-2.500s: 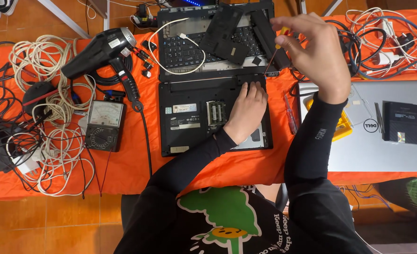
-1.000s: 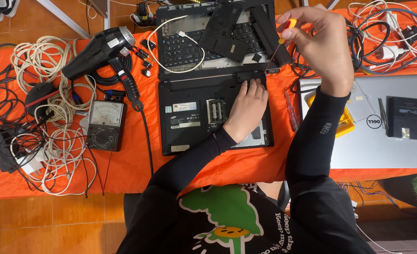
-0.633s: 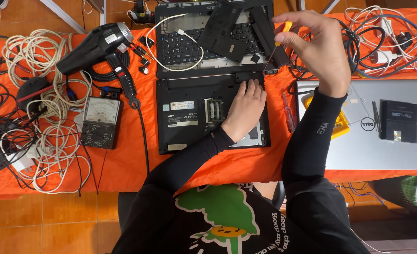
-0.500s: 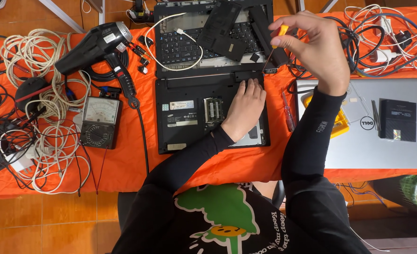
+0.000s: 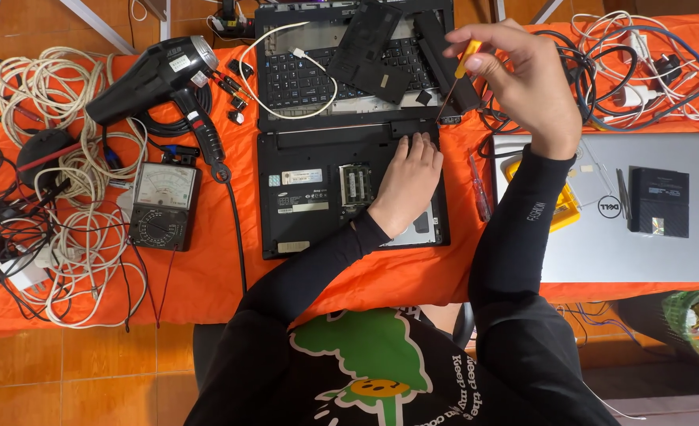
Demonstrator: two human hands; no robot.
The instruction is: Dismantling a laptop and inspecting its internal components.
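Note:
A black laptop (image 5: 318, 189) lies upside down on the orange cloth (image 5: 207, 276), with open bays in its underside. My left hand (image 5: 409, 180) rests flat on its upper right part, fingers at the hinge edge. My right hand (image 5: 519, 75) is raised above the laptop's top right corner and grips a small screwdriver (image 5: 458, 75) with a yellow handle, its thin shaft pointing down and left. Behind lies a second black laptop (image 5: 341, 67) with a loose black cover panel (image 5: 369, 51) on its keyboard.
A black heat gun (image 5: 160, 79) and an analog multimeter (image 5: 164, 205) lie left of the laptop. Coiled white cables (image 5: 57, 229) fill the far left. A closed silver laptop (image 5: 641, 237) with a black drive (image 5: 659, 201) on it sits at the right. Tangled cords (image 5: 641, 63) lie behind.
My right hand has picked up the yellow-handled screwdriver and turned it in the fingers so its shaft points down. My left hand has stayed on the laptop.

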